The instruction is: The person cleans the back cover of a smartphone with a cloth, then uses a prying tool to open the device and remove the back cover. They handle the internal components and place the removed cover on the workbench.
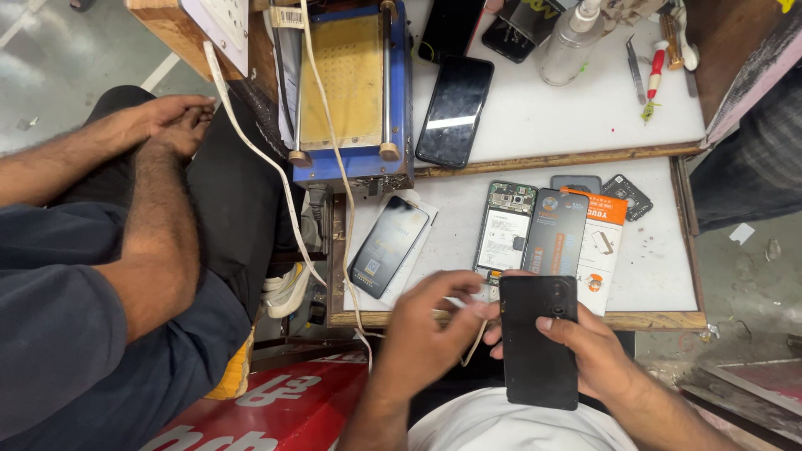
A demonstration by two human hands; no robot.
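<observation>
This is a small phone-repair stall or workshop. The white worktop [660,276] with its worn wooden rim carries an opened phone [505,230] showing its circuit board and battery, loose screen panels [455,110], a phone part on its packaging [388,245] and an orange-and-white parts packet [603,250]. A blue screen-separator machine [355,92] with a yellow pad stands at the back, beside a clear plastic bottle [571,42], tweezers [635,68] and a small red-handled tool [655,79]. A second person sits close alongside on a bare concrete floor [50,58].
</observation>
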